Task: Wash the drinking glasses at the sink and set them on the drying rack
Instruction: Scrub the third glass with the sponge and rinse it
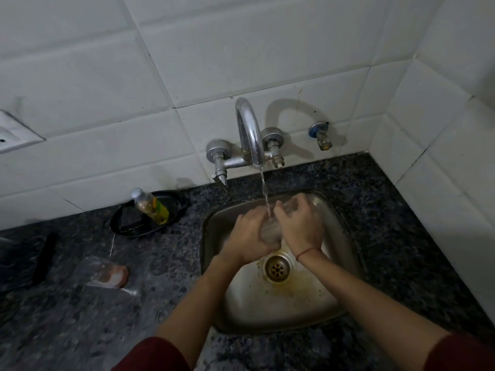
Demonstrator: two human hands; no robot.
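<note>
A clear drinking glass (270,230) is held over the steel sink (337,287), under the stream running from the chrome tap (249,129). My left hand (250,236) grips the glass from the left. My right hand (298,223) curls round it from the right, fingers over its far end. Most of the glass is hidden by the two hands. A second clear glass (92,266) lies on the dark counter to the left, next to a pinkish sponge (113,275). No drying rack is in view.
A bottle of yellow dish liquid (150,206) stands in a black pan (126,223) left of the sink. A dark handle (45,259) lies at the far left. The drain (277,267) sits below my hands. White tiled walls close in behind and to the right.
</note>
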